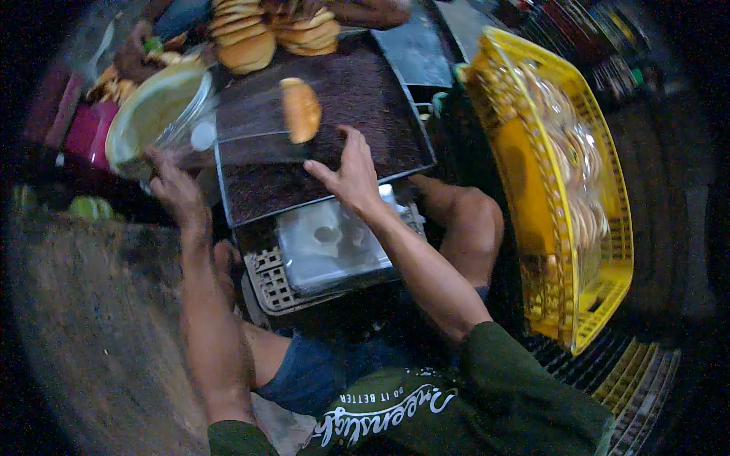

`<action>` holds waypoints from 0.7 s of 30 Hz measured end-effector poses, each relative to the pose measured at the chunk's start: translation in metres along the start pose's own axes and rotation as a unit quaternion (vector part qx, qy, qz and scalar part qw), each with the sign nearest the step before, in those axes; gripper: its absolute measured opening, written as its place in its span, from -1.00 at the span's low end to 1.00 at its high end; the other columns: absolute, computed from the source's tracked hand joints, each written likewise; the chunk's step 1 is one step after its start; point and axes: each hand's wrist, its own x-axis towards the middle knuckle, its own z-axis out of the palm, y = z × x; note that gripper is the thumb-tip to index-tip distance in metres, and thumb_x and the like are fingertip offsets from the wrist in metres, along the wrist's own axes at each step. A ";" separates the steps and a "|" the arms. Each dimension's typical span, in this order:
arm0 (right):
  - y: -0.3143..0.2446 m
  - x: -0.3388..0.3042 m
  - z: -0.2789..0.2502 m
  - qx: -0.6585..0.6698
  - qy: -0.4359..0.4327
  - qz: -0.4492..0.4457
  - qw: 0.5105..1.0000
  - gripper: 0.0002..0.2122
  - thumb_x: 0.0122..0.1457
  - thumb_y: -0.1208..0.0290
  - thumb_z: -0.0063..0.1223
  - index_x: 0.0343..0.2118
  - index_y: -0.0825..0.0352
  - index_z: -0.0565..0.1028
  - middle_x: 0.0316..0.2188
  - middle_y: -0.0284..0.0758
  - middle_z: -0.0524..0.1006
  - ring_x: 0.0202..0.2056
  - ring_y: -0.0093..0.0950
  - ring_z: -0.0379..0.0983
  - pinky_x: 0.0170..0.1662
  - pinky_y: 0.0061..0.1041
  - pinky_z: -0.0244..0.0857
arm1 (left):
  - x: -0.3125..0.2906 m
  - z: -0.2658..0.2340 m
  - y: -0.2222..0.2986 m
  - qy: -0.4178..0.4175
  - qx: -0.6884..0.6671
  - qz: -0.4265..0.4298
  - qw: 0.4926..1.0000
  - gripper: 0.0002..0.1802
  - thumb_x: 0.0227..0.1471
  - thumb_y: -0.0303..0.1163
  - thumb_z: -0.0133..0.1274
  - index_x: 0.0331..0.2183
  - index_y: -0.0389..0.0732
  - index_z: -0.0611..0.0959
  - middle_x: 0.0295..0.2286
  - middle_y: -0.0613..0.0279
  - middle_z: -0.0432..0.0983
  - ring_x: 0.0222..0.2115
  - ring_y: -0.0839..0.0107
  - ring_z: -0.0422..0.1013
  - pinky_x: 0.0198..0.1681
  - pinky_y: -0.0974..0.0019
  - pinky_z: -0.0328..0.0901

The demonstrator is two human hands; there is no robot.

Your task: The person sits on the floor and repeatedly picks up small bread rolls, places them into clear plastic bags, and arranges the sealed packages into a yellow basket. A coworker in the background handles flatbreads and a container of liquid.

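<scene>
My left hand (179, 186) is closed beside the tub, its fingers curled on a blurred, see-through sheet that looks like a clear plastic bag (247, 148). The sheet stretches across the dark tray (357, 91) toward my right hand (350, 171). That hand is over the tray's near edge, thumb and fingers spread, its thumb tip close to the bag's end. Just beyond it is a single orange-brown bun (302, 112), smeared by motion; I cannot tell whether it rests on the tray. Stacked flat buns (247, 45) stand at the tray's far side.
A tub of pale cream (156, 114) is left of the tray. Below the tray, a shiny metal box (331, 243) sits on a grey plastic crate (270, 281). A yellow crate (559, 251) of bagged buns stands at right. Another person's hands (137, 49) work at the far side.
</scene>
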 end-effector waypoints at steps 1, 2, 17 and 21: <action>-0.004 0.007 0.018 -0.015 -0.035 0.025 0.999 -0.07 -0.13 0.03 0.42 0.18 0.51 0.14 0.13 0.04 0.26 0.17 -0.04 0.19 0.22 -0.20 0.10 | 0.001 -0.005 -0.011 0.027 -0.022 0.040 0.999 -0.27 0.31 0.11 -0.27 -0.01 -0.48 0.49 -0.08 0.04 0.51 -0.08 0.36 0.41 0.04 0.39 0.21; -0.004 0.014 0.032 -0.038 -0.014 -0.020 0.999 0.01 -0.16 -0.03 0.42 0.24 0.47 0.09 0.21 0.10 0.19 0.25 0.06 0.07 0.28 0.01 -0.04 | -0.009 0.001 -0.009 0.054 -0.010 0.077 0.996 -0.30 0.33 0.08 -0.29 -0.01 -0.46 0.48 -0.06 0.01 0.50 -0.03 0.35 0.40 0.07 0.41 0.19; -0.023 0.033 -0.198 0.437 -0.166 0.197 0.862 -0.35 0.04 0.14 0.10 0.16 0.43 0.31 0.04 -0.12 0.44 0.06 -0.28 0.41 0.15 -0.31 0.27 | -0.032 0.022 0.042 -0.095 0.023 0.035 0.995 -0.23 0.31 0.16 -0.36 0.00 -0.41 0.52 -0.07 -0.04 0.53 -0.11 0.16 0.51 -0.09 0.13 0.44; -0.037 0.041 -0.164 0.331 -0.170 0.195 0.908 -0.53 0.12 0.31 0.10 0.09 0.42 0.40 -0.03 -0.18 0.50 0.00 -0.39 0.43 0.14 -0.40 0.24 | -0.092 0.057 0.049 -0.238 -0.122 -0.051 0.962 -0.25 0.29 0.17 -0.32 0.14 -0.30 0.41 -0.05 -0.04 0.52 -0.10 0.17 0.52 -0.14 0.18 0.47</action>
